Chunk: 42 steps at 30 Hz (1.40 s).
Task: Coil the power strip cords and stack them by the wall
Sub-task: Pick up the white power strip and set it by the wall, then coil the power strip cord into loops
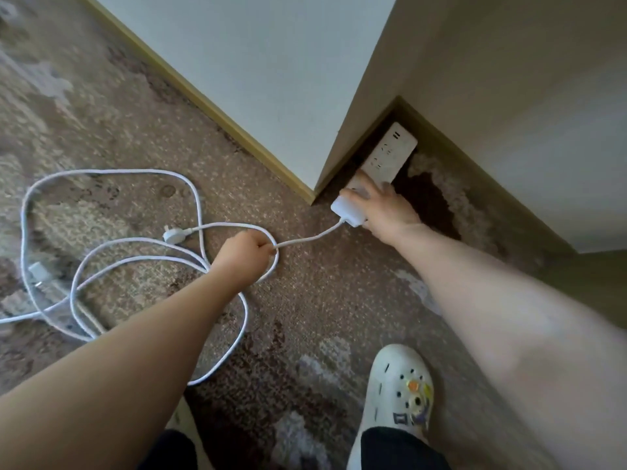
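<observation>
A white power strip (390,157) lies on the carpet in the corner by the wall (258,69). My right hand (383,208) grips its near end, fingers curled over the body. From that end a white cord (305,239) runs left to my left hand (246,254), which grips it in a fist. Behind that hand the cord spreads in loose loops (112,212) over the carpet, with a white plug (173,235) lying among them. A second strip-like white piece (42,276) lies blurred at the far left under the loops.
Patterned brown carpet (322,300) covers the floor. A yellow-green skirting board (217,110) runs along the wall, which juts out as a corner (315,195). My foot in a white clog (400,395) stands at the bottom right.
</observation>
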Each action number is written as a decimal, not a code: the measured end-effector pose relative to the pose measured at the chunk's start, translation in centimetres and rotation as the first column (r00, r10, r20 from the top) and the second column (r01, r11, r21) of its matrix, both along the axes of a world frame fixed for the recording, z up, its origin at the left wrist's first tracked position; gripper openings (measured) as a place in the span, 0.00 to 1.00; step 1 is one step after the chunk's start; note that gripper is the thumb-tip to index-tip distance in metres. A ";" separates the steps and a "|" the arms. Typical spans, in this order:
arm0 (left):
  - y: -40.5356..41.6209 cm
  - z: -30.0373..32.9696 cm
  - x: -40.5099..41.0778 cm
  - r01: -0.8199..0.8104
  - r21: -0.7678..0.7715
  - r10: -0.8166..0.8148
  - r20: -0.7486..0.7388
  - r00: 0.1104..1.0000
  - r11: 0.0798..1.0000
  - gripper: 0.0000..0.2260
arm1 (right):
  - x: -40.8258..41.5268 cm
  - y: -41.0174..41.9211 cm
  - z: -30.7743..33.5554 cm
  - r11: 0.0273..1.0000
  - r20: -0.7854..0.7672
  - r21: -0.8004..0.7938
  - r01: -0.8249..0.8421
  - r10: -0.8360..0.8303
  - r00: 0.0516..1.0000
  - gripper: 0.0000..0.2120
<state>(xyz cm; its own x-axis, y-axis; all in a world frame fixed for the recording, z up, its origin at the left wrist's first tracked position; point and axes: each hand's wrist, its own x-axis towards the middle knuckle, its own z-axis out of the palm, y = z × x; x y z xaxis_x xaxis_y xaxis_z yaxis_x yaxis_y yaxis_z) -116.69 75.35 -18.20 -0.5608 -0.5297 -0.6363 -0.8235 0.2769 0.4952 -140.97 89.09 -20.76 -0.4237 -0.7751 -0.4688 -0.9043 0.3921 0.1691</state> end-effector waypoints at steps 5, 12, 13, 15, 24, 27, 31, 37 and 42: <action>0.9 -1.2 0.4 -0.077 0.067 0.081 -0.051 0.995 0.995 0.13 | 2.6 1.2 -2.6 0.756 0.422 -0.168 0.633 -0.525 0.739 0.40; 0.4 -1.8 1.9 -0.207 0.173 0.231 -0.131 0.964 0.963 0.10 | 2.5 -2.1 -3.4 0.775 0.307 -0.214 0.594 -0.524 0.795 0.38; 0.2 -1.8 2.4 -0.206 0.188 0.232 -0.130 0.964 0.960 0.10 | 2.2 -2.5 -3.4 0.780 0.281 -0.199 0.593 -0.534 0.798 0.38; 0.0 -1.7 3.5 -0.138 0.210 0.163 -0.103 0.981 0.968 0.10 | 1.9 -2.7 -3.1 0.766 0.285 -0.152 0.624 -0.570 0.770 0.38; 0.6 2.6 3.3 -0.044 0.093 0.054 -0.109 0.993 0.995 0.12 | 8.8 -1.0 4.6 0.751 0.589 -0.442 0.491 -0.170 0.790 0.18; 0.4 5.2 1.7 -0.002 0.058 0.010 -0.137 0.991 0.998 0.14 | 10.9 -1.4 6.6 0.831 0.776 -0.285 0.478 -0.093 0.624 0.19; 0.2 7.6 0.8 0.001 0.047 0.009 -0.212 0.977 0.999 0.09 | 11.3 -3.1 7.6 0.903 0.763 -0.217 0.370 -0.079 0.642 0.11; -3.4 9.0 7.9 0.100 -0.010 -0.100 -0.098 0.990 0.995 0.11 | 8.6 -4.3 8.1 0.744 0.720 -0.285 0.604 -0.250 0.648 0.11; -7.7 11.8 15.8 0.122 -0.146 -0.106 0.111 0.988 0.982 0.13 | 8.0 -4.8 9.3 0.782 0.643 -0.236 0.578 -0.321 0.696 0.12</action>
